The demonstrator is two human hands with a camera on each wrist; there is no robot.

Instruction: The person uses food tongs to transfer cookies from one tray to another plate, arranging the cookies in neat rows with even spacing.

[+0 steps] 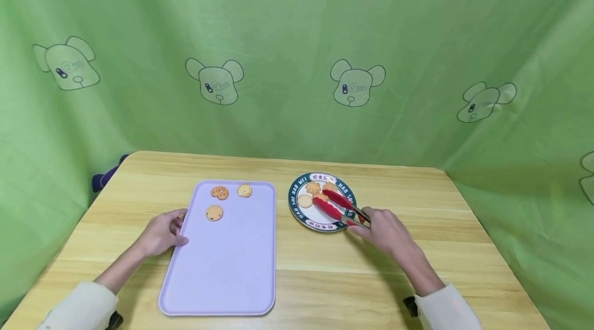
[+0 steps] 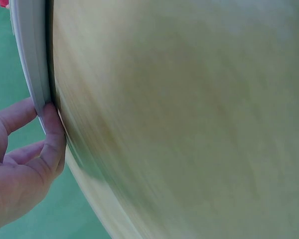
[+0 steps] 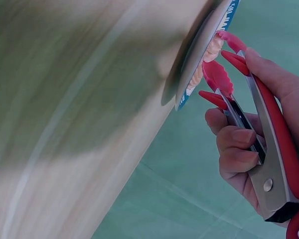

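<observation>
My left hand [image 1: 160, 233] pinches the left edge of a lilac tray [image 1: 223, 273], thumb and fingers on either side of the rim in the left wrist view. On the tray's far part lie a pretzel-shaped cookie [image 1: 219, 193], a swirled cookie [image 1: 244, 191] and a round cookie [image 1: 214, 213]. My right hand [image 1: 387, 229] grips metal tongs with red tips [image 1: 328, 208] over a round plate [image 1: 293, 201]. Several cookies sit on that plate, among them a plain round one [image 1: 304, 201] and a flower-shaped one [image 1: 313, 188]. The tong tips are parted around a partly hidden cookie; contact is unclear.
Tray and plate stand side by side on a light wooden table [image 1: 320, 289], with a gap between them. Behind and beside it hangs a green curtain [image 1: 287, 129] with printed bear heads. A dark purple object [image 1: 103, 179] shows past the table's left far corner.
</observation>
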